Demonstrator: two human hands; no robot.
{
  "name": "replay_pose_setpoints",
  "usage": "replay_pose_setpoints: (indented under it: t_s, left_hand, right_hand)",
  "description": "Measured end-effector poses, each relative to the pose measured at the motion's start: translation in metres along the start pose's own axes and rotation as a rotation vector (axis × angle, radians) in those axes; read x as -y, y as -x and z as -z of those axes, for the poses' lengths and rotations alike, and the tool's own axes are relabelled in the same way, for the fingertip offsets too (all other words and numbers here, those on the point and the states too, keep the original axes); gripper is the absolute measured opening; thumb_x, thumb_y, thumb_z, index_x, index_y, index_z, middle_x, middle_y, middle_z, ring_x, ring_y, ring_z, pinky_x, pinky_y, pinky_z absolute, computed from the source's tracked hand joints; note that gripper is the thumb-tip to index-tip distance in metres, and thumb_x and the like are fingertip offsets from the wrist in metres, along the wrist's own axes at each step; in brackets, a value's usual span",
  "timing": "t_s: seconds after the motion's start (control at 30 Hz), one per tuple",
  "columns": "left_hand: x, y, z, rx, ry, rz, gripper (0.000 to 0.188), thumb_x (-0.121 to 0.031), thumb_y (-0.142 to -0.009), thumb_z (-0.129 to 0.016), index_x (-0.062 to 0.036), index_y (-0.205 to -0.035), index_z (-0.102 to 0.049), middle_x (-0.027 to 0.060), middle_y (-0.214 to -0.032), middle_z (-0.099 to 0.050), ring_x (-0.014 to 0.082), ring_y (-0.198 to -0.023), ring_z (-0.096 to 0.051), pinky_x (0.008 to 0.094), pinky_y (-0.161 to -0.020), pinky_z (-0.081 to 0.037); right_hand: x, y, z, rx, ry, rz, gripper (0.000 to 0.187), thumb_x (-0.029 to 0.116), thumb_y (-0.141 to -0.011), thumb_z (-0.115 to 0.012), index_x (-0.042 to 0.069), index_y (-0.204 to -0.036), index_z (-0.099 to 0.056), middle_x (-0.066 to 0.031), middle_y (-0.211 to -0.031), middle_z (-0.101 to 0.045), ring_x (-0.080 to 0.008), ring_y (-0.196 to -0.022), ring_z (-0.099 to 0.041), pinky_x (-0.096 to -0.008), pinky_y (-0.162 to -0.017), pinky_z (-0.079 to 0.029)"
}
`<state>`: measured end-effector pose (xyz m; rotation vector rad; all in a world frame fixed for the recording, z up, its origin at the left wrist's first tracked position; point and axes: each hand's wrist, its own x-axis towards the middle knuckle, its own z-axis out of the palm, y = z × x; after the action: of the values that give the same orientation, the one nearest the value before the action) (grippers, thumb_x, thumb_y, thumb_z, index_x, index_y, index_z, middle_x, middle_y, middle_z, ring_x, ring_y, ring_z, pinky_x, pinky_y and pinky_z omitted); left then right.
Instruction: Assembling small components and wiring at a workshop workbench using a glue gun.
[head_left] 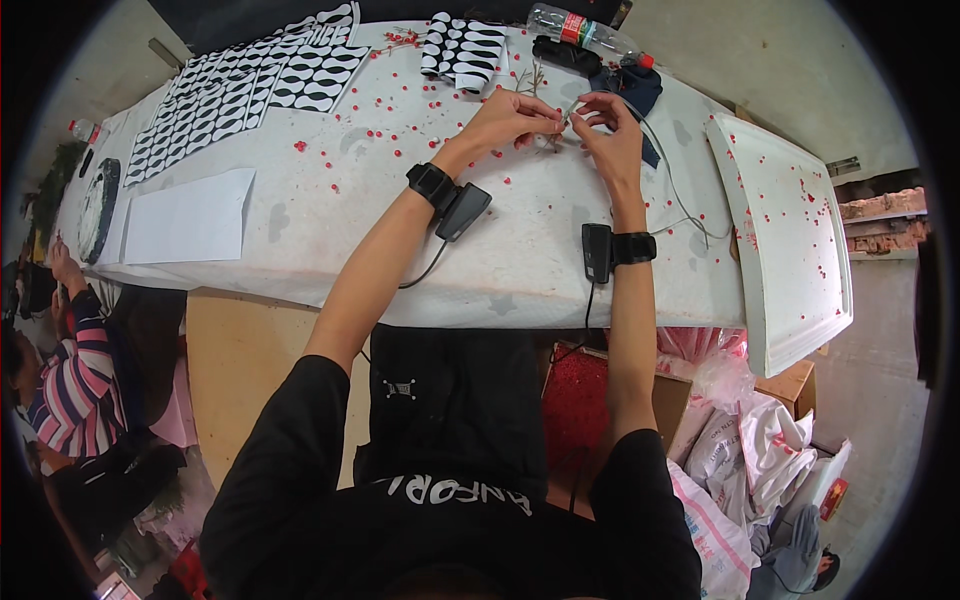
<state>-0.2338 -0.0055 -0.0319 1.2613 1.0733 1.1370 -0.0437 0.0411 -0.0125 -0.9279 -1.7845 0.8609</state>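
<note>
Over the far side of the white table, my left hand point(512, 120) and my right hand point(607, 132) are close together, fingertips pinched around a thin brownish twig point(566, 117). Fine brown ends of a sprig point(548, 143) show just below the fingers. A narrow grey-green strip point(668, 150) runs from near my right hand down the table in a loose curve; whether the fingers hold it is hard to make out. Small red berries point(397, 153) lie scattered around my left hand. A bare branched twig point(530, 78) rests beyond the hands.
Black-and-white patterned sheets point(225, 95) and a folded patterned piece point(463, 50) lie at the back. A plastic bottle point(590, 35), black pouch point(567, 55) and dark cloth point(637, 88) are beyond my hands. A white tray point(785, 240) with berries stands right; a person in stripes point(75, 385) sits left.
</note>
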Motion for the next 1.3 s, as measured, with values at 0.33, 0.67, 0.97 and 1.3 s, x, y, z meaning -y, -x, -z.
replay_pose_setpoints:
  t_s: [0.33,0.67,0.97,1.3]
  left_hand:
    - [0.0,-0.001,0.001,0.003,0.001,-0.012,0.02,-0.017,-0.087,-0.07,-0.003,-0.101,-0.073,0.0019,-0.08,-0.069,0.005,-0.056,-0.052,0.0205,-0.048,-0.04]
    - [-0.001,0.001,-0.001,-0.012,-0.001,-0.012,0.02,-0.02,-0.088,-0.07,-0.0042,-0.099,-0.074,0.0002,-0.075,-0.067,0.0049,-0.055,-0.052,0.0208,-0.048,-0.039]
    - [0.001,0.0,-0.001,-0.018,0.005,0.007,0.02,-0.021,-0.087,-0.071,-0.0048,-0.098,-0.074,-0.0008,-0.072,-0.065,0.0045,-0.054,-0.051,0.0208,-0.047,-0.038]
    - [0.002,-0.001,-0.001,-0.021,0.02,0.002,0.021,-0.018,-0.087,-0.071,-0.0028,-0.101,-0.072,0.0015,-0.079,-0.069,0.0046,-0.055,-0.052,0.0209,-0.048,-0.041]
  right_hand:
    - [0.009,0.003,0.0,0.116,0.068,0.055,0.021,0.014,-0.077,-0.073,0.008,-0.098,-0.075,-0.0045,-0.091,-0.069,-0.0129,-0.074,-0.062,-0.0248,-0.069,-0.05]
    - [0.011,0.003,0.0,0.095,0.119,0.062,0.018,0.015,-0.08,-0.073,0.01,-0.097,-0.077,-0.0054,-0.089,-0.069,-0.0136,-0.073,-0.062,-0.0245,-0.068,-0.049]
    - [0.009,0.005,0.001,0.081,0.143,0.068,0.018,0.014,-0.081,-0.072,0.009,-0.098,-0.077,-0.0057,-0.088,-0.069,-0.0135,-0.072,-0.062,-0.0245,-0.066,-0.049]
    - [0.008,0.004,0.0,0.047,0.119,0.017,0.019,0.013,-0.082,-0.071,0.008,-0.099,-0.076,-0.0065,-0.089,-0.07,-0.0143,-0.072,-0.062,-0.0251,-0.066,-0.049]
